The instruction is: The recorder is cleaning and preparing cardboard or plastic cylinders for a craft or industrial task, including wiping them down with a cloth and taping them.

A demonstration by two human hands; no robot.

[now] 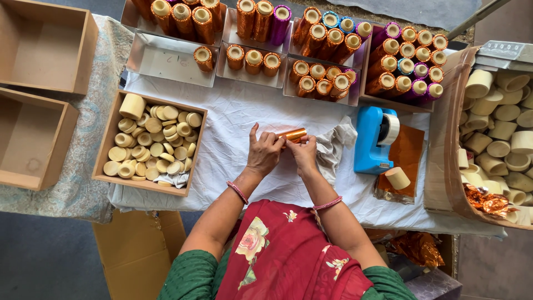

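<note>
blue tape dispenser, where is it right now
In the head view, the blue plastic tape dispenser stands on the white cloth, right of both hands, beside the orange foil sheets.

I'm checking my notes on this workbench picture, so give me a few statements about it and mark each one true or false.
1. Both hands, the left hand and the right hand, hold a copper foil roll. True.
2. The tape dispenser is red. False: it is blue, standing to the right of the hands.
3. The wooden tray left of the hands holds cream-coloured caps. True.
4. The two wooden boxes at far left are full of rolls. False: nothing shows inside them.
5. A bare cream cylinder lies on the copper foil sheets by the dispenser. True.
</note>
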